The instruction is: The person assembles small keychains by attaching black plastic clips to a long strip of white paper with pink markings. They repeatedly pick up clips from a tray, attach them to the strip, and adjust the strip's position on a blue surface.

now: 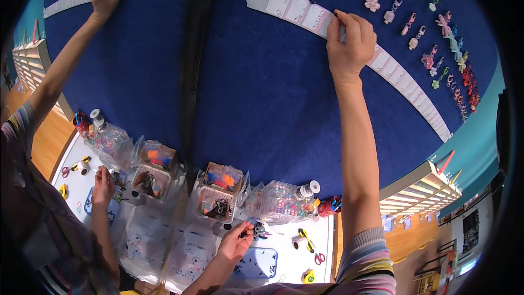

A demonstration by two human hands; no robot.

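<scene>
My right hand (352, 43) is raised to a dark blue fabric-covered board (262, 104). Its thumb and finger pinch a small black pin-like piece at the upper edge of a long white strip of pink-bordered cards (297, 10). Similar black dots sit along that edge to the left, and my hand covers part of the strip. Low over the white table, my left hand (236, 245) has its fingers curled together; what they hold is too small to make out. Near it lies a blue-rimmed tray (273, 252) with scattered small black pieces.
Rows of colourful charms (373, 4) hang at the board's right. Along its foot stand a white basket (215, 207), a clear bead container (286, 202) and a red pen cup (329, 206). Red-handled scissors (320, 259) lie at right. Left of a dark seam (199, 49), the scene appears mirrored.
</scene>
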